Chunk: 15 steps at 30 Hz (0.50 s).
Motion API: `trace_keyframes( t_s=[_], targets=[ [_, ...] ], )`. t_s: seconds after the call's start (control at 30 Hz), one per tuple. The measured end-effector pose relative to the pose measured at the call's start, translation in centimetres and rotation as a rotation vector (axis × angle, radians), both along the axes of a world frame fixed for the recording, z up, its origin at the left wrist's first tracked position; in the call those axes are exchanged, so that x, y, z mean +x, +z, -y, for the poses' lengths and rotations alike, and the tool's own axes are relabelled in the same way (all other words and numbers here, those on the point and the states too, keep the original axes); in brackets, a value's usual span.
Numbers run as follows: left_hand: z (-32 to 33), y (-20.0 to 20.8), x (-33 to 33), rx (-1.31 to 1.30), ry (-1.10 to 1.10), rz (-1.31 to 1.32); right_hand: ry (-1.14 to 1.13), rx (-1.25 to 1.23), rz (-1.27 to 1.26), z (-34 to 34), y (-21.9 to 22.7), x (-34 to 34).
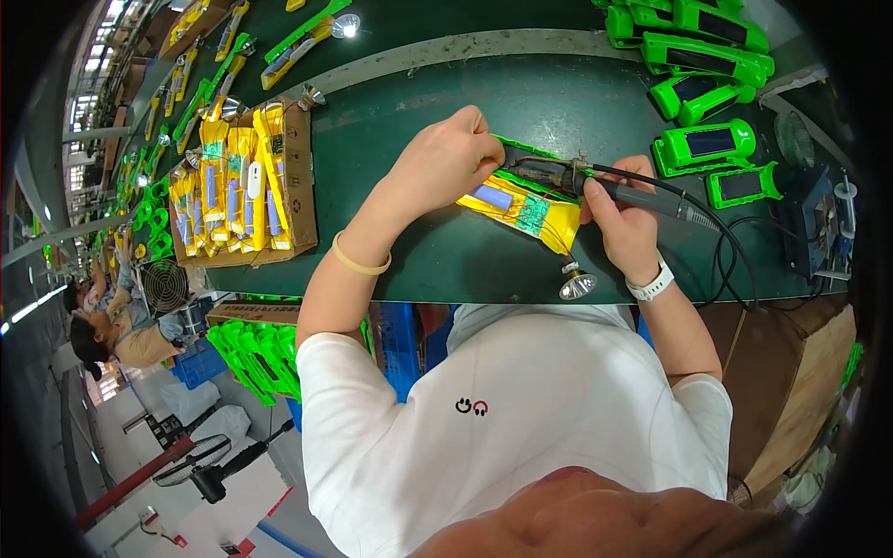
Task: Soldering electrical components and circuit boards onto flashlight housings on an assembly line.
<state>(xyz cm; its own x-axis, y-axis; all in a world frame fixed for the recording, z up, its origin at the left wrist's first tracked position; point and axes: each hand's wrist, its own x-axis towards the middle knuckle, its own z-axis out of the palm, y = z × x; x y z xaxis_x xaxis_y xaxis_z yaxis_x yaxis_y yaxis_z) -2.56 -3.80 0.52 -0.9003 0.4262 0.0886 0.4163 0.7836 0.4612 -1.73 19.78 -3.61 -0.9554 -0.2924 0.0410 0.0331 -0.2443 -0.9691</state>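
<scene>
My right hand (623, 228) grips a soldering iron (659, 201) by its grey handle, and its dark front end points left over the work. A black cable runs along it. Below the iron lies a yellow lamp casing (558, 232) with a blue-violet battery cell (493, 196), a green circuit board (533, 214) and thin wires. A round reflector bulb (578, 283) hangs on wires at the casing's near end, by the table edge. Behind the yellow casing is a green shell (526, 147). My left hand (445, 160) is closed in a pinch at their left end; what its fingertips hold is hidden.
At left stands a cardboard box (299, 177) packed with yellow casings. Green lamp shells with dark panels (712, 141) lie at the right, near a blue soldering station (807, 223). More lamp parts (302, 46) line the far left. Another person (130, 339) sits at the left.
</scene>
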Motion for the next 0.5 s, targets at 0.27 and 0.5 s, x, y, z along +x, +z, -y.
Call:
trace_keyframes(
  t_s=[0.27, 0.5],
  targets=[
    [-0.4, 0.8, 0.0, -0.129, 0.006, 0.031, -0.043, 0.046, 0.004, 0.2, 0.5, 0.3],
    [-0.6, 1.3, -0.2, -0.176, 0.004, 0.080, -0.291, -0.037, -0.129, -6.1, 1.7, -0.1]
  ],
)
